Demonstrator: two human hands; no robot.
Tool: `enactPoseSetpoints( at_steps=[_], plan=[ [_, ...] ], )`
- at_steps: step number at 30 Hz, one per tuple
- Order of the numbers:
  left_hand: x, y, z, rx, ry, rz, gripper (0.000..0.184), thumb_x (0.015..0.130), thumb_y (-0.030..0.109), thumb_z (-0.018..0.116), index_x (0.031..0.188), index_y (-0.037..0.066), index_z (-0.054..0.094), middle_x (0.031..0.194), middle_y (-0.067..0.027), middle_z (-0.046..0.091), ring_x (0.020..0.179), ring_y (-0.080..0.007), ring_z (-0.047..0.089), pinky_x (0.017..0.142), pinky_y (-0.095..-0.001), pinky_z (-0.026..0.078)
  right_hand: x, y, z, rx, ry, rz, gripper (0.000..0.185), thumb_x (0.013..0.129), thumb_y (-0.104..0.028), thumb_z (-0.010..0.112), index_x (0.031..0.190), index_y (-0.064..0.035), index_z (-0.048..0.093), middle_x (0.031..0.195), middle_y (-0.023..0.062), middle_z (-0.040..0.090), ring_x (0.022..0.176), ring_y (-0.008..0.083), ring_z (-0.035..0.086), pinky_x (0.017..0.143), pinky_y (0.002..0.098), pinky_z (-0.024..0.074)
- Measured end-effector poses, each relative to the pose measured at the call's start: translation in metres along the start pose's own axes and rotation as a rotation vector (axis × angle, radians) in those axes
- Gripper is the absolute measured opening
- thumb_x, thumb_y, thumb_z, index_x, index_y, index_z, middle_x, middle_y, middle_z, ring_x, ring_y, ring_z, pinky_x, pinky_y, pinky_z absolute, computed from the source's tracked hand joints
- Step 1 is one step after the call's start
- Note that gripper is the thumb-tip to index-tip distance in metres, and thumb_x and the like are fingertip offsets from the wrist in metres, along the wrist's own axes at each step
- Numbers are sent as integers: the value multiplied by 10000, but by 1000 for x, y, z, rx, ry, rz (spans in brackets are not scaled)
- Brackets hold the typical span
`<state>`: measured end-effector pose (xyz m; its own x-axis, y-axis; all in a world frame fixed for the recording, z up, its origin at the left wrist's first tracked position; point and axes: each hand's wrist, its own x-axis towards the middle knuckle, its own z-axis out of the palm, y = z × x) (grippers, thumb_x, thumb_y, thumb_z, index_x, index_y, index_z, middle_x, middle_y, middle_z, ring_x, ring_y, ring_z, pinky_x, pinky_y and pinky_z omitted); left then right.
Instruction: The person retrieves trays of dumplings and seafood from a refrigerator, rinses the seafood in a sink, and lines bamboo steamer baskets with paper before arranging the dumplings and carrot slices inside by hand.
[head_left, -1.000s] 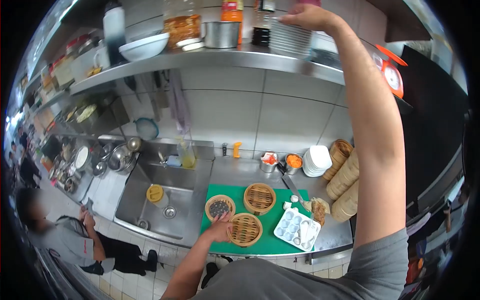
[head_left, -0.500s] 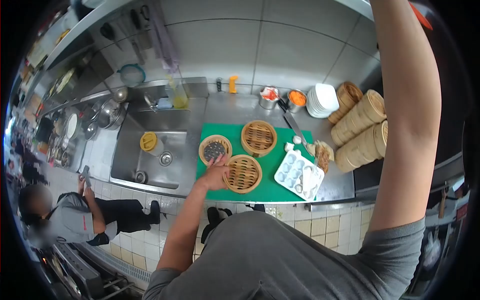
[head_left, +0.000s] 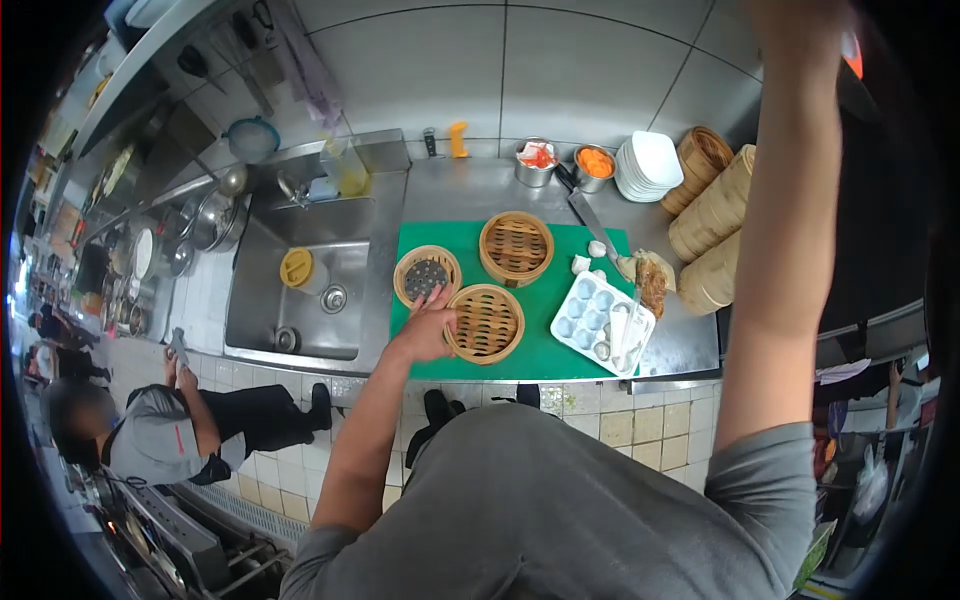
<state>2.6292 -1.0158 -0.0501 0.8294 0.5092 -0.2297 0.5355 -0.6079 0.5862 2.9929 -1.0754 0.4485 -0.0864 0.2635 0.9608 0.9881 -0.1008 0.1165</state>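
Observation:
My left hand [head_left: 428, 332] is at two round bamboo steamers. Its fingers reach over the rim of the left steamer [head_left: 403, 266], onto a dark perforated liner [head_left: 425, 278] inside. Its thumb side touches the rim of the front bamboo steamer [head_left: 487, 324], whose slatted base shows. Behind them sits a third bamboo steamer [head_left: 516, 247]. My right arm is raised high on the right; my right hand [head_left: 805, 25] is blurred at the top edge, its fingers hidden. Something orange-red [head_left: 853, 57] shows beside it.
On the green cutting board [head_left: 545, 370] lies a white moulded tray [head_left: 590, 320]. A knife [head_left: 590, 220], bowls of orange [head_left: 595, 165] and red-white pieces [head_left: 536, 160], white plates [head_left: 650, 165] and stacked steamers [head_left: 715, 215] stand behind. Left are a sink [head_left: 340, 230] and a person [head_left: 165, 430].
My right arm has shifted slightly left and its hand has come into view at the top. My left hand stays at the steamers. The whole view has shifted slightly.

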Motion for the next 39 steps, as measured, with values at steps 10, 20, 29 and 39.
enactPoseSetpoints(
  at_steps=[10, 20, 29, 39],
  plan=[
    [15, 11, 4, 77, -76, -7, 428, 612, 197, 960, 871, 139, 624, 1744, -236, 144, 1626, -400, 94, 1294, -583, 101, -507, -128, 130, 307, -1134, 223, 213, 957, -179, 594, 1040, -84, 766, 1104, 108, 757, 1280, 335, 609, 1226, 644, 263],
    [22, 24, 8, 35, -70, -6, 427, 630, 182, 962, 868, 111, 615, 1747, -239, 115, 1630, -402, 62, 1298, -570, 68, -514, -86, -17, 189, -1086, 751, 355, 857, -279, 765, 1120, -54, 688, 1136, 147, 696, 1046, 336, 668, 867, 465, 563],
    [8, 60, -15, 53, -20, 10, 665, 669, 200, 952, 1269, 126, 676, 1745, -217, 153, 1624, -404, 86, 1302, -548, 120, -554, -32, -59, 208, -842, 1037, 185, 899, -223, 781, 899, -54, 706, 898, 103, 669, 827, 223, 660, 737, 387, 540],
    [0, 141, 8, -450, 260, 232, 627, 820, 102, 845, 1398, 68, 604, 1419, -146, 598, 1344, -309, 568, 1092, -422, 487, -476, -142, -24, 1247, -727, 1610, 229, 1002, -128, 720, 832, -112, 568, 734, -89, 504, 674, 29, 421, 601, 226, 342]
  ],
)
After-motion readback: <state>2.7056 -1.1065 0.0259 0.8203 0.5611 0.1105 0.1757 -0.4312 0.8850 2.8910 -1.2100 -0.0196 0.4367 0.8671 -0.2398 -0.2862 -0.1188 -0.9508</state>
